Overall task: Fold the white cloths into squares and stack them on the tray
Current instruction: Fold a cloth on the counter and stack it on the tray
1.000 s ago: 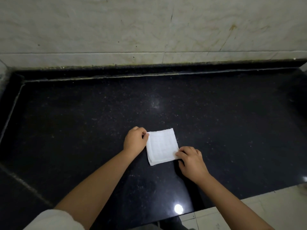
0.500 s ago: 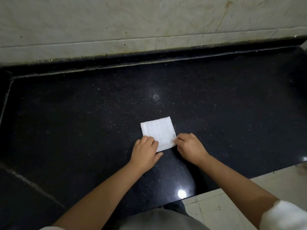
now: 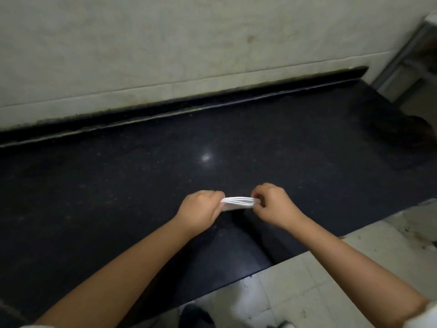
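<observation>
Where both hands point(image 3: 238, 204) pinch, folded cloth point(image 3: 238, 202).

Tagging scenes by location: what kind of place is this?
Probably a kitchen or utility area: a polished black stone counter set against a stained tiled wall, with pale tiled floor below. No tray is in view.

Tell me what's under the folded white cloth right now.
The folded white cloth, held by the left hand and right hand, has black countertop below. The spot directly beneath is hidden.
</observation>
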